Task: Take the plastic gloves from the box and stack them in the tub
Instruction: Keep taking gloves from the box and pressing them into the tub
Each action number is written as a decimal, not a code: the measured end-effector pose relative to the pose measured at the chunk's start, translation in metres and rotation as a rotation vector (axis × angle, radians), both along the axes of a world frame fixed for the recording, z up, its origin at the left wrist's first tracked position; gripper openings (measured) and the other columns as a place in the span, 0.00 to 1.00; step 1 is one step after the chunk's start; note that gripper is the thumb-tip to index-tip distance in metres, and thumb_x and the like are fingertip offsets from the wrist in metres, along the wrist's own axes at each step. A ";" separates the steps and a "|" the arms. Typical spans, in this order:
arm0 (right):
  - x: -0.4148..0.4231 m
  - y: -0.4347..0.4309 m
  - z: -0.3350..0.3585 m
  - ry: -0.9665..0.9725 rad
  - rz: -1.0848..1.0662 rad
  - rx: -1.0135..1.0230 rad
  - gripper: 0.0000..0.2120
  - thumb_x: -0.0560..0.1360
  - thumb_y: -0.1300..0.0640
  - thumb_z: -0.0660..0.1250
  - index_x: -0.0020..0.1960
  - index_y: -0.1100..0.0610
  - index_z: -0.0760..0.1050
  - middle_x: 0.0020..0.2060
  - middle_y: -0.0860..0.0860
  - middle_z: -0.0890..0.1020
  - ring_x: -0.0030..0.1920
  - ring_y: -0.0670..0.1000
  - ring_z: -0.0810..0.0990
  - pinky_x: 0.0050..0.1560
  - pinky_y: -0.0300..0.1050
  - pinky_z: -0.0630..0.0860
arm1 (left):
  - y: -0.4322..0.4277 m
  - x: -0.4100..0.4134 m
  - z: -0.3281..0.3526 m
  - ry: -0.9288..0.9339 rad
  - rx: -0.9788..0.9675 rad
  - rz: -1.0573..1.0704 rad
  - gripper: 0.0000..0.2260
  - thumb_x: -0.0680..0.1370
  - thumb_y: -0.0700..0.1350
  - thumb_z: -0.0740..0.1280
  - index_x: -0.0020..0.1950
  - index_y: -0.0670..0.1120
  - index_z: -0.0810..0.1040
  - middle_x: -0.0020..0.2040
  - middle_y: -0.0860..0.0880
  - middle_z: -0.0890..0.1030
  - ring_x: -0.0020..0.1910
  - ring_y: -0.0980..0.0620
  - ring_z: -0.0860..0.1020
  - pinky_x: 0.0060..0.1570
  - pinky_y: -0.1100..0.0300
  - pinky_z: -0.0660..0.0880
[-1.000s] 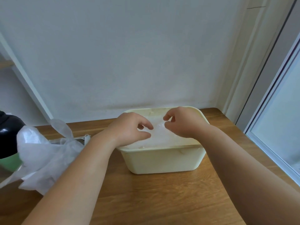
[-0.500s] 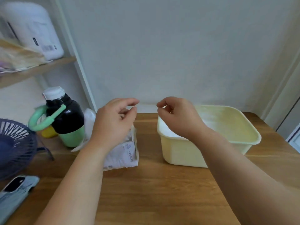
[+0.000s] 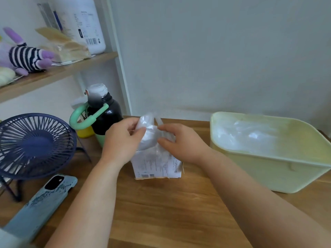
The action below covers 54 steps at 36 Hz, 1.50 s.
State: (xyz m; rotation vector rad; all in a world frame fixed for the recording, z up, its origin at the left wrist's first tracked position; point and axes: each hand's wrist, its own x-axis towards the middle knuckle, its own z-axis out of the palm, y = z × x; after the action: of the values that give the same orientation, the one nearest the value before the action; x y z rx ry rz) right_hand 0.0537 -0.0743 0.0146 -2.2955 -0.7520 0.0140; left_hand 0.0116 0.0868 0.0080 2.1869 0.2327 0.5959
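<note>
The white printed glove box [image 3: 157,168] stands on the wooden table in the middle of the view. Clear plastic gloves [image 3: 149,135] bulge out of its top. My left hand [image 3: 123,140] pinches the bunch of gloves from the left. From the right, my right hand [image 3: 180,142] pinches the same plastic between thumb and fingers. The pale yellow tub [image 3: 279,170] sits to the right of the box, with clear gloves [image 3: 247,135] lying inside it.
A black bottle [image 3: 103,113] with a green handle stands just left of and behind the box. A dark blue desk fan [image 3: 34,145] and a phone [image 3: 41,203] in a light blue case lie at the left. A shelf [image 3: 59,72] with a plush toy hangs above.
Both hands left the tub and moved left to the glove box, where they now pinch the gloves sticking out. The view swung left with them.
</note>
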 end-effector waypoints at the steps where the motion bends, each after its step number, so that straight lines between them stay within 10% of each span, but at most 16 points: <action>1: 0.002 0.000 -0.002 0.004 -0.005 -0.045 0.22 0.78 0.51 0.63 0.71 0.51 0.68 0.67 0.48 0.73 0.66 0.48 0.70 0.60 0.37 0.65 | 0.000 0.000 0.002 -0.038 -0.043 0.000 0.08 0.77 0.44 0.68 0.54 0.53 0.81 0.46 0.56 0.83 0.47 0.55 0.81 0.48 0.53 0.79; 11: 0.006 0.000 -0.007 0.044 0.005 -0.098 0.22 0.78 0.47 0.62 0.69 0.52 0.70 0.61 0.50 0.77 0.60 0.50 0.75 0.50 0.38 0.67 | -0.001 0.005 -0.004 -0.073 -0.120 -0.034 0.14 0.82 0.47 0.60 0.43 0.39 0.76 0.39 0.35 0.76 0.34 0.43 0.72 0.36 0.51 0.69; 16: 0.004 -0.004 -0.004 -0.074 -0.064 0.068 0.21 0.76 0.47 0.65 0.67 0.54 0.71 0.62 0.48 0.74 0.61 0.47 0.73 0.55 0.34 0.66 | -0.005 0.004 -0.005 -0.040 -0.119 -0.060 0.11 0.83 0.48 0.57 0.53 0.48 0.78 0.46 0.42 0.80 0.45 0.43 0.78 0.46 0.46 0.76; 22: 0.007 0.001 0.005 -0.243 -0.060 0.085 0.17 0.76 0.54 0.66 0.64 0.55 0.74 0.59 0.49 0.77 0.59 0.47 0.74 0.58 0.36 0.68 | 0.000 0.008 -0.008 0.058 0.103 -0.025 0.23 0.80 0.50 0.64 0.74 0.54 0.66 0.63 0.51 0.68 0.48 0.61 0.71 0.53 0.62 0.68; 32: 0.011 0.013 -0.007 -0.010 0.020 -0.014 0.26 0.75 0.47 0.67 0.71 0.50 0.67 0.60 0.47 0.77 0.59 0.47 0.76 0.55 0.38 0.70 | 0.004 0.001 -0.008 -0.070 -0.078 0.051 0.09 0.73 0.48 0.73 0.51 0.51 0.77 0.43 0.57 0.81 0.41 0.58 0.80 0.39 0.63 0.76; 39: 0.007 0.016 -0.007 -0.081 -0.041 0.045 0.11 0.74 0.45 0.68 0.36 0.48 0.72 0.38 0.43 0.76 0.37 0.42 0.74 0.34 0.30 0.67 | 0.007 0.003 -0.011 -0.163 -0.173 0.056 0.04 0.77 0.46 0.68 0.50 0.54 0.78 0.41 0.60 0.80 0.40 0.69 0.78 0.40 0.74 0.72; 43: 0.011 0.020 -0.008 -0.028 0.006 -0.025 0.18 0.74 0.40 0.65 0.54 0.53 0.80 0.46 0.44 0.80 0.46 0.44 0.78 0.47 0.40 0.73 | 0.003 0.003 -0.010 -0.123 -0.392 -0.068 0.08 0.78 0.41 0.67 0.49 0.55 0.78 0.40 0.55 0.83 0.40 0.60 0.82 0.40 0.67 0.78; 45: 0.012 0.022 -0.009 -0.018 0.037 -0.015 0.14 0.75 0.41 0.64 0.45 0.51 0.79 0.37 0.45 0.78 0.36 0.45 0.76 0.39 0.41 0.70 | 0.002 0.001 -0.009 -0.096 -0.477 -0.143 0.09 0.77 0.40 0.68 0.51 0.54 0.78 0.43 0.54 0.84 0.43 0.59 0.83 0.41 0.67 0.79; 54: 0.014 0.021 -0.009 0.089 0.044 0.073 0.13 0.76 0.46 0.66 0.35 0.50 0.74 0.25 0.44 0.72 0.24 0.39 0.69 0.26 0.30 0.64 | 0.012 -0.003 -0.006 -0.048 -0.255 -0.145 0.09 0.75 0.40 0.71 0.48 0.55 0.79 0.44 0.53 0.82 0.42 0.62 0.81 0.38 0.69 0.78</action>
State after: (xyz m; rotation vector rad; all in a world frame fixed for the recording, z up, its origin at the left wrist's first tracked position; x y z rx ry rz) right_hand 0.0678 -0.0530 0.0055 -2.1936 -0.7453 0.1066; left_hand 0.0087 0.0986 0.0016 1.9223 0.1155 0.5075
